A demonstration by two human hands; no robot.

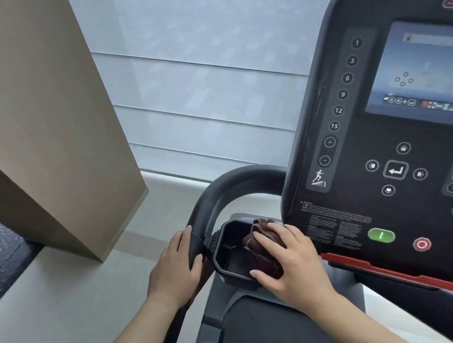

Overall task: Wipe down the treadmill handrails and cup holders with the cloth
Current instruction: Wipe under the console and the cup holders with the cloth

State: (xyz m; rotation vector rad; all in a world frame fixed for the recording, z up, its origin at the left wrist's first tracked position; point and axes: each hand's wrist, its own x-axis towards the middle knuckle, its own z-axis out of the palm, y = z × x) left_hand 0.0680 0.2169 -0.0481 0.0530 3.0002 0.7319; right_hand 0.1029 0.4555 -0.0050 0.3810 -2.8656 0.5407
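Note:
A black treadmill handrail (221, 184) curves from the console down the left side. My left hand (175, 270) is wrapped around its lower part. Just right of the rail sits a black cup holder (226, 259), a deep open tray. My right hand (288, 259) presses a bunched dark brown cloth (259, 242) against the cup holder's right inner side, fingers spread over it. Much of the cloth is hidden under that hand.
The black console (392, 146) with a lit screen (433, 70), number keys, a green start button (382, 235) and a red stop button (421, 244) fills the right. A beige pillar (30, 127) stands at left, a window ledge behind. The treadmill belt (260, 325) lies below.

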